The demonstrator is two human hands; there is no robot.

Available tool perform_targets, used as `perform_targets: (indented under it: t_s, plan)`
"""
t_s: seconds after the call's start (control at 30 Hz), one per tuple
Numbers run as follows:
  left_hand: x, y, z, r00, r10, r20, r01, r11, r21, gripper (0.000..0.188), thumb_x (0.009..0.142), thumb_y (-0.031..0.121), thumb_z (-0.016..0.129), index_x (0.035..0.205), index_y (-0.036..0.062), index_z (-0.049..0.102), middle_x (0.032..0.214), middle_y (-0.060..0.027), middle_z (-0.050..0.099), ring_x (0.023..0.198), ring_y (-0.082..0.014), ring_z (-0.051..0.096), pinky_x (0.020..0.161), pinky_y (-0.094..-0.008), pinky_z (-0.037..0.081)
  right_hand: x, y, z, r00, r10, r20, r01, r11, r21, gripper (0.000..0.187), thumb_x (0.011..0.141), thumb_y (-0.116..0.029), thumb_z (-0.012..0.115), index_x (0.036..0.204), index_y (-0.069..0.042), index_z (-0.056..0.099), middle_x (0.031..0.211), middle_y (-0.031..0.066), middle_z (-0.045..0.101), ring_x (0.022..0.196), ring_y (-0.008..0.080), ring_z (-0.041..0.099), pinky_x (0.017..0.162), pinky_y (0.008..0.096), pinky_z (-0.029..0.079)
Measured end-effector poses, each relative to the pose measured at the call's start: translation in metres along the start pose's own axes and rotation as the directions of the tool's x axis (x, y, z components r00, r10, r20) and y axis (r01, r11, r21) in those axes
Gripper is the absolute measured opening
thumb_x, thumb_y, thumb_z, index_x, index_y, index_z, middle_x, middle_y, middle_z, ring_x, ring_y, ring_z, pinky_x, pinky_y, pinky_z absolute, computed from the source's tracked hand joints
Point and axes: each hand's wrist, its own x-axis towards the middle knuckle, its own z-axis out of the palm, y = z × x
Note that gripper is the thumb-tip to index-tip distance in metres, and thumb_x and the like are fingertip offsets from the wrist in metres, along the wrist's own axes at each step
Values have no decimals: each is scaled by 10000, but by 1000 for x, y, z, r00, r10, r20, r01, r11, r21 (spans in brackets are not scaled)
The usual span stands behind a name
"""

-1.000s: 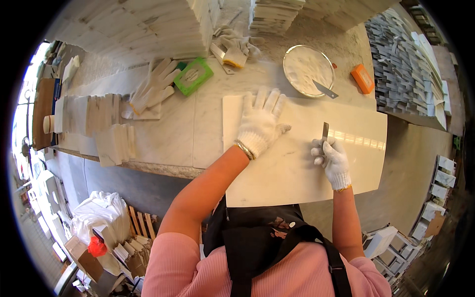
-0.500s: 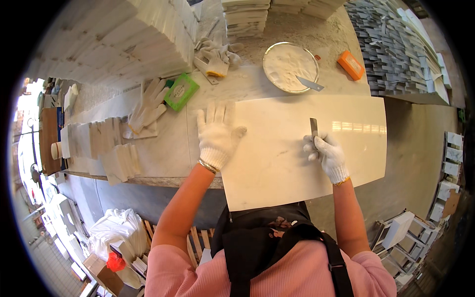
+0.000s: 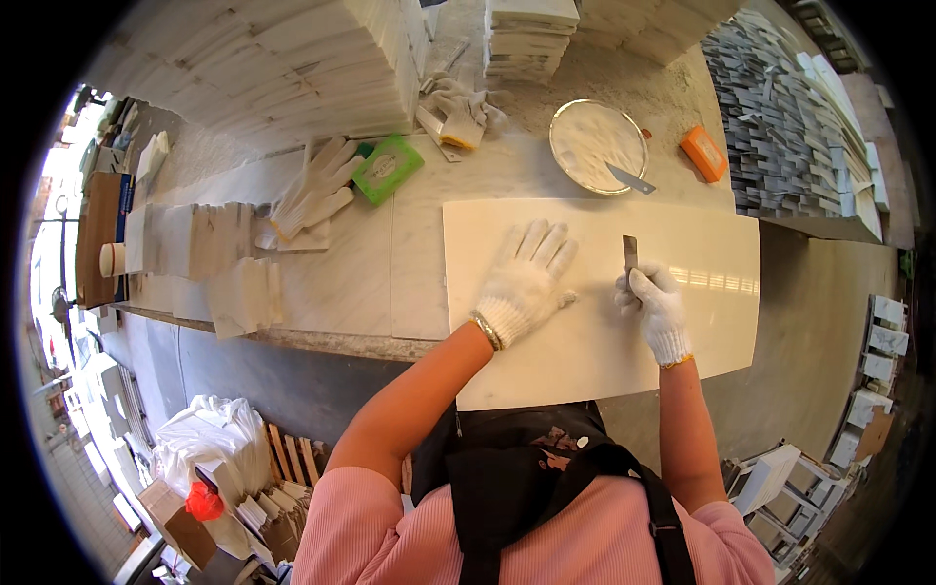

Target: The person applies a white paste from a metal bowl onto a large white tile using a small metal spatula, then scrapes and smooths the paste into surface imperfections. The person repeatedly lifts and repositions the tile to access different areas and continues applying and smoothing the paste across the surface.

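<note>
On white slab (image 3: 712, 283): left hand (image 3: 522, 283) flat, fingers spread, holding nothing; right hand (image 3: 655, 307) fisted round upright scraper (image 3: 630, 251).

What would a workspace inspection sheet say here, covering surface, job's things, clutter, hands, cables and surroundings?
Surface: marble-topped bench, dusty, stacked stone at the back.
Job's things: large white slab lies flat, overhanging the near edge; narrow scraper blade stands on it.
Clutter: round pan with a putty knife, orange block, green sponge, spare glove, cut tile pieces.
Hands: left hand, gloved, spread flat on the slab; right hand, gloved, grips the scraper blade.
Cables: nothing seen.
Surroundings: grey tile stacks to the right, white bags on the floor to the left.
</note>
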Motion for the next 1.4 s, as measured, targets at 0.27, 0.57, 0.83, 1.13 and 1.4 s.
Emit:
perform_targets:
  t_s: [0.27, 0.57, 0.83, 1.13, 1.4]
  plan:
    - [-110, -25, -18, 949, -314, -37, 315, 947, 62, 809, 773, 380, 745, 1464, 76, 457, 1565, -188, 365, 1429, -435, 324, 1177, -579, 225, 32, -84, 39, 937, -342, -68, 285, 864, -415, 315, 941, -166, 662, 1224, -28, 649, 870, 49, 658, 696, 78, 577, 615, 211, 450]
    - [-215, -44, -29, 753, -508, -418, 612, 774, 162, 623, 910, 327, 647, 1444, 50, 484, 1556, -237, 355, 1429, -476, 310, 1159, -594, 240, 64, -126, 38, 848, -523, -83, 362, 686, -631, 248, 916, -157, 693, 1142, -53, 701, 853, 5, 664, 700, 65, 561, 630, 218, 456]
    - [-227, -28, -49, 714, -517, -473, 543, 835, -92, 544, 869, 195, 698, 1356, 6, 545, 1401, -250, 525, 1279, -461, 498, 1047, -513, 404, 83, -151, 104, 830, -533, 164, 507, 599, -619, 248, 897, -78, 678, 1142, -52, 707, 885, 18, 691, 724, 69, 590, 658, 238, 494]
    - [-203, -19, -46, 666, -534, -521, 408, 845, -345, 447, 862, 99, 678, 1286, -8, 583, 1282, -242, 612, 1115, -405, 612, 949, -457, 484, 98, -79, 269, 918, -149, 368, 308, 852, -424, 299, 885, -178, 685, 1148, -36, 698, 839, 31, 670, 696, 102, 598, 659, 256, 475]
    - [-237, -10, -52, 614, -663, -429, 531, 749, -397, 334, 866, 20, 670, 1194, -37, 643, 1228, -227, 653, 1107, -368, 632, 955, -410, 502, 142, -48, 299, 727, -464, 507, 653, 236, -720, 220, 916, -276, 636, 1104, -203, 725, 948, 93, 701, 848, 284, 666, 741, 377, 515]
